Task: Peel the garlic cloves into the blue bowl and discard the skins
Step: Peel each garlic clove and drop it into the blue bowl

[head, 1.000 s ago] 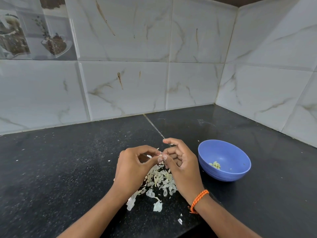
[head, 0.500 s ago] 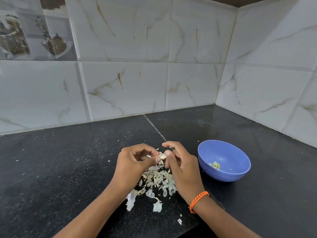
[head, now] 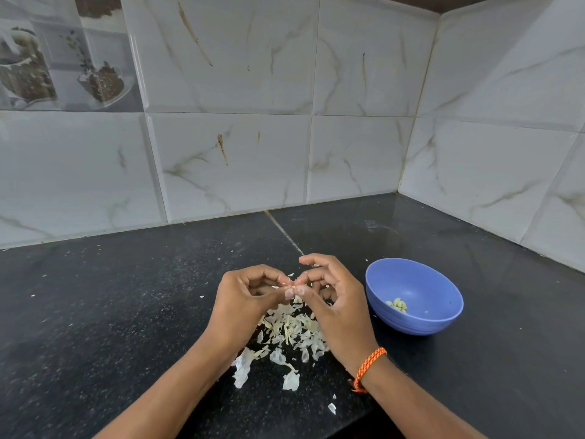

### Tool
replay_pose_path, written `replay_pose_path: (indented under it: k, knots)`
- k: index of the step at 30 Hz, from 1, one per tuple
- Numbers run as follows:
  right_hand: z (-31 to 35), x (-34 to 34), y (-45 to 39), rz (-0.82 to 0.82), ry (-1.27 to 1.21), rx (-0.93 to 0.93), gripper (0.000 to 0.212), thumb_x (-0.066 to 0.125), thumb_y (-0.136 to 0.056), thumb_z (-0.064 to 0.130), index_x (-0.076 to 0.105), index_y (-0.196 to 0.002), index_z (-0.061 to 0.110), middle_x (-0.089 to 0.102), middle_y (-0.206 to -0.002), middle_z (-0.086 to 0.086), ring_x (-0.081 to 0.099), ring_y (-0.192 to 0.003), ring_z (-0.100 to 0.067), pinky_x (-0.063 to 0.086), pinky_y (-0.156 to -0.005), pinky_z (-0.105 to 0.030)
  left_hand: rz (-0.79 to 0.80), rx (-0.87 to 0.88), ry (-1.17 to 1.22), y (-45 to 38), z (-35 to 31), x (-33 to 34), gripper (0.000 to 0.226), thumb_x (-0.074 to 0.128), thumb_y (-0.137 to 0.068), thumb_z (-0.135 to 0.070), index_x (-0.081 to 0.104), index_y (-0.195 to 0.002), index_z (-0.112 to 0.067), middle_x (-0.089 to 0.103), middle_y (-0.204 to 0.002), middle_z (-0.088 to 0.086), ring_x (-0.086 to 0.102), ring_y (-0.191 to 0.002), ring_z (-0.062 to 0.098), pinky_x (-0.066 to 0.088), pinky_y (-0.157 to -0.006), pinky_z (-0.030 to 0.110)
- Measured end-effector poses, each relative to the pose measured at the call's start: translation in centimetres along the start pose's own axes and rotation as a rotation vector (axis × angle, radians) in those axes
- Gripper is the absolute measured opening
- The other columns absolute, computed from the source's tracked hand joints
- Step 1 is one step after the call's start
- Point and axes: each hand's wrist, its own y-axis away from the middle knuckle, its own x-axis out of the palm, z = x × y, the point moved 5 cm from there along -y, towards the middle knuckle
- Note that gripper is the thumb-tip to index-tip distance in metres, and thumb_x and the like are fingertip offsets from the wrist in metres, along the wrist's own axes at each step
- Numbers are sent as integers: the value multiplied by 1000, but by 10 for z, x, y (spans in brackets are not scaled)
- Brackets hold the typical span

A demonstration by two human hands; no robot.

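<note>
Your left hand (head: 240, 307) hovers above the dark table (head: 95, 312) with its fingers curled inward, thumb and forefinger closed in a tight grip on a small garlic clove (head: 288, 282). Only a pale sliver of the clove shows between the fingertips, so how much skin is left on it cannot be told.

Directly below the grip, a heap of garlic skins (head: 291, 331) lies spread on the table, with a few larger flakes trailing toward you from the heap.

Your right hand (head: 335, 308) meets the left at the same spot. Its thumb and middle fingertips pinch the clove from the other side, thumbnail touching thumbnail, while its index finger arches up and away from the grip. An orange braided band (head: 368, 369) circles your right wrist.

To the right of the grip, well apart from your right hand, the blue bowl (head: 443, 293) stands upright on the table. A small cluster of peeled cloves (head: 397, 304) sits in the bottom of the bowl, toward its near left side.

Beyond the grip, the marbled wall tiles (head: 348, 153) meet the table's far edge.
</note>
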Motion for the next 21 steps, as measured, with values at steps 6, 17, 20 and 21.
replay_pose_path:
  k: [6, 17, 20, 21]
  knots:
    - [-7, 3, 1, 36, -387, 194, 41, 74, -95, 1, 64, -130, 20, 79, -97, -14, 71, -87, -19, 57, -80, -28, 37, -52, 188, -1, 3, 2, 20, 89, -78, -9, 80, -93, 1, 79, -92, 25, 78, -81, 30, 64, -78, 30]
    - [-3, -8, 2, -65, 105, -51, 17, 63, -107, 18, 73, -116, 28, 79, -93, 11, 75, -100, -12, 60, -83, -34, -80, -65, 226, -1, 4, -5, 15, 86, -84, -2, 79, -96, 1, 79, -88, 23, 78, -75, 32, 68, -76, 35]
    - [0, -5, 1, -55, 155, -72, 24, 68, -102, 10, 73, -118, 28, 76, -99, 12, 74, -102, -11, 61, -80, -30, -60, -45, 169, 0, 3, -2, 16, 87, -84, -7, 80, -96, -1, 80, -88, 21, 79, -79, 37, 67, -79, 38]
    - [1, -4, 1, -54, 166, -79, 32, 71, -97, 3, 73, -117, 28, 73, -102, 12, 73, -101, -12, 61, -77, -27, -53, -40, 155, 0, 2, -2, 16, 88, -84, -8, 80, -96, -2, 80, -88, 20, 79, -80, 38, 67, -79, 38]
